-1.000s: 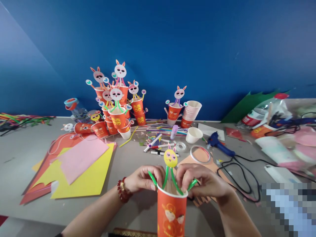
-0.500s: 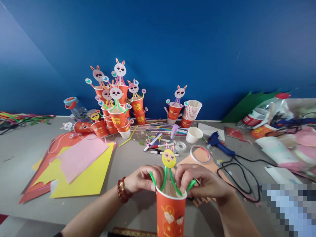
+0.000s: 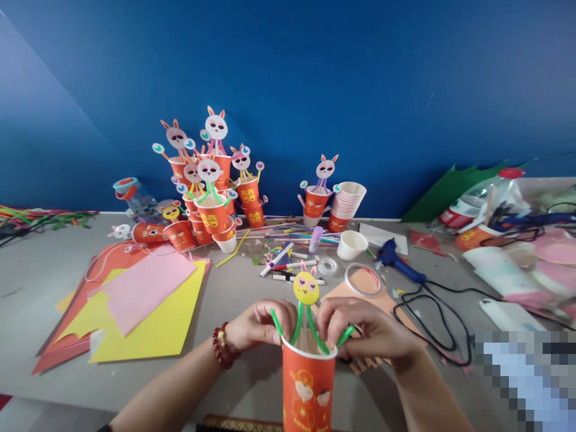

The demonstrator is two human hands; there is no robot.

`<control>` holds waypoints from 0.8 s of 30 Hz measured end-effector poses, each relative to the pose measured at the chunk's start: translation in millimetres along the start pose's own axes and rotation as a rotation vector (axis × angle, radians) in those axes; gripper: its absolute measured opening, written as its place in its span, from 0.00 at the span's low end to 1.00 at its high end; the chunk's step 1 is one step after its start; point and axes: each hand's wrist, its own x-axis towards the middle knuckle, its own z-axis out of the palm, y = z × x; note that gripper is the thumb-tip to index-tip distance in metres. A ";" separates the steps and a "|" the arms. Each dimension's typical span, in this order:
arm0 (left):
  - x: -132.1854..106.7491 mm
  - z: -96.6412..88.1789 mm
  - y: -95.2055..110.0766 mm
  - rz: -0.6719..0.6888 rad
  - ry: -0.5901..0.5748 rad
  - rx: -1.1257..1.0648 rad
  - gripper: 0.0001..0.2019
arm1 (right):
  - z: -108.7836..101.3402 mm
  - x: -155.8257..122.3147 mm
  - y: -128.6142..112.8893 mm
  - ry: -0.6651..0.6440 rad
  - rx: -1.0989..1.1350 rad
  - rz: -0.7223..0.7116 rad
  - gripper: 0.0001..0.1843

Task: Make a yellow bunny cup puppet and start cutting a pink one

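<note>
An orange paper cup (image 3: 308, 393) with printed cartoon figures stands upright right in front of me. Above its mouth rises a yellow paper rabbit face (image 3: 306, 288) with pink eye patches, joined to green pipe cleaners (image 3: 318, 337) that come up from inside the cup and bend out over the rim. My left hand (image 3: 265, 321), with a red bead bracelet on the wrist, pinches the green stem at the left of the rim. At the right of the rim, my right hand (image 3: 360, 324) has its fingers closed on the other green stem; its fingertips partly hide it.
Finished rabbit cups (image 3: 211, 216) stand stacked at the back left. Coloured paper sheets (image 3: 175, 324) lie left. Behind my hands are markers (image 3: 276, 259), clear tape (image 3: 327, 266) and a white cup (image 3: 352, 245). A blue glue gun (image 3: 398, 264) with a looping cord lies right.
The view has shifted very slightly, so everything sits a little further left. Both hands keep the same hold at the cup's rim.
</note>
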 end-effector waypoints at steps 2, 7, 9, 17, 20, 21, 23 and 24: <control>-0.3 -1.0 0.0 0.000 -0.001 -0.005 0.16 | -0.1 0.0 0.5 -0.001 0.006 -0.007 0.09; -0.9 -1.9 1.1 -0.001 -0.007 -0.022 0.12 | -1.1 -0.4 1.8 -0.006 0.015 -0.010 0.07; -0.8 -1.7 1.6 -0.006 -0.009 -0.027 0.12 | -1.7 -0.6 1.8 -0.015 0.008 -0.014 0.07; -0.2 -3.9 -0.8 -0.009 -0.010 -0.041 0.13 | -2.0 -0.8 0.3 -0.016 -0.013 -0.007 0.07; 0.1 -3.6 -0.7 -0.013 -0.007 -0.054 0.13 | -2.2 -0.7 0.2 -0.015 -0.011 -0.002 0.06; 0.2 -3.2 -0.6 -0.016 -0.005 -0.060 0.13 | -2.3 -0.7 0.2 -0.014 -0.011 0.000 0.06; 0.4 -2.5 -0.8 -0.018 -0.002 -0.076 0.14 | -2.4 -0.7 0.0 -0.013 -0.010 0.006 0.06; 0.4 -2.3 -1.2 -0.015 0.000 -0.085 0.14 | -2.4 -0.8 0.0 -0.011 -0.007 0.010 0.05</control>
